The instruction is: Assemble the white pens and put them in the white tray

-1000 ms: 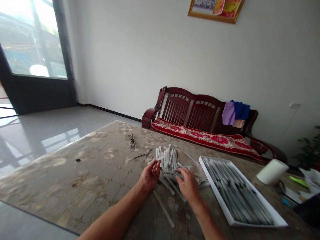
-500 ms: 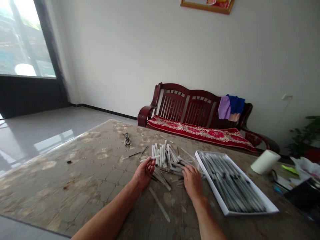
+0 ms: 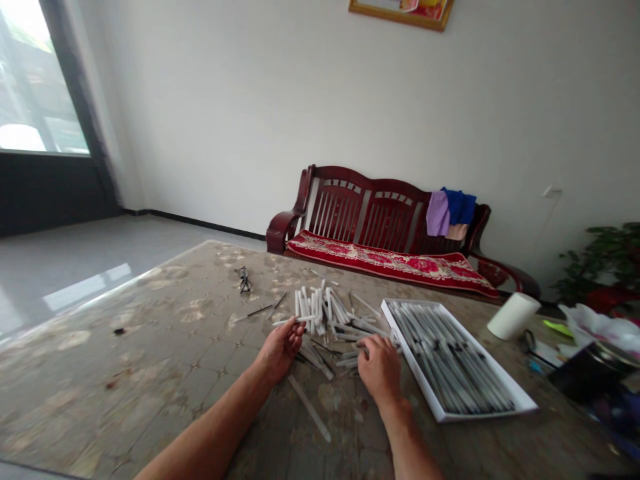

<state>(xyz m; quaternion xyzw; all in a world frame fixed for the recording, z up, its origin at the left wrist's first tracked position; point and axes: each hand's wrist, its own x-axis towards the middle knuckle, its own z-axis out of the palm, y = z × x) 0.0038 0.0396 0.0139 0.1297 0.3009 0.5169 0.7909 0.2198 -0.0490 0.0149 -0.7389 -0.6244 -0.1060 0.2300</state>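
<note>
White tube [image 3: 287, 321] pinched in the left hand [image 3: 279, 349] may slip; right hand [image 3: 380, 368], grip unclear, could scatter the pile [image 3: 315, 310] at twelve o'clock.

A mottled beige-and-brown table [image 3: 125, 353] with a tile-like pattern holds white tubes [image 3: 315, 310], with a white tray [image 3: 415, 370] at near right. At far right, a dark red wooden bench [image 3: 340, 203] carries a red cushion [image 3: 390, 263] with cream florals, plus purple and blue cloths [image 3: 450, 210].

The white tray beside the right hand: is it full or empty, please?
Full: long grey-and-white sticks lie packed side by side across the whole white tray.
</note>
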